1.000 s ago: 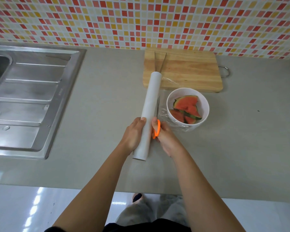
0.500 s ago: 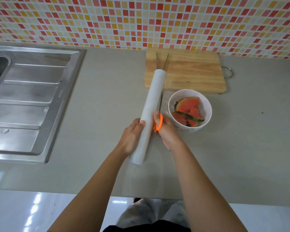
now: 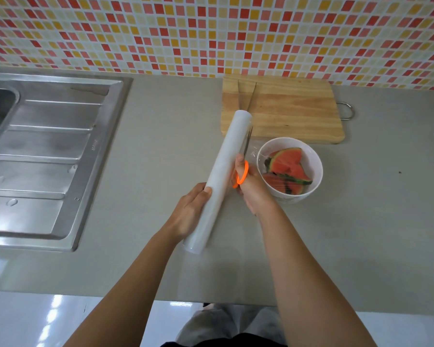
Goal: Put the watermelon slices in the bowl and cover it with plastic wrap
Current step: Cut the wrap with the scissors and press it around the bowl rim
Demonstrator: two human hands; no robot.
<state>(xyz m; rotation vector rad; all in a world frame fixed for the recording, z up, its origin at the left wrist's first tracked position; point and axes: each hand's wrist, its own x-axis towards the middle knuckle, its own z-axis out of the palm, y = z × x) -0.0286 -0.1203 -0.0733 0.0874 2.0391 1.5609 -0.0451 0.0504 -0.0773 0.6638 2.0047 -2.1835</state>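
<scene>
A white bowl (image 3: 313, 161) on the grey counter holds several watermelon slices (image 3: 286, 162), with clear film stretched over it. My left hand (image 3: 189, 211) grips the lower part of a long white plastic wrap roll (image 3: 223, 171), held at a slant just left of the bowl. My right hand (image 3: 252, 190) holds orange-handled scissors (image 3: 242, 174) between the roll and the bowl, the blades pointing away along the roll's right side. The film running from the roll to the bowl is barely visible.
A wooden cutting board (image 3: 286, 111) lies behind the bowl against the tiled wall, with metal tongs (image 3: 246, 96) on its left part. A steel sink with drainboard (image 3: 48, 151) fills the left. The counter's front edge is near my body.
My right hand has pushed the scissors farther along the roll, away from me. The roll has shifted slightly, and the bowl has stayed put.
</scene>
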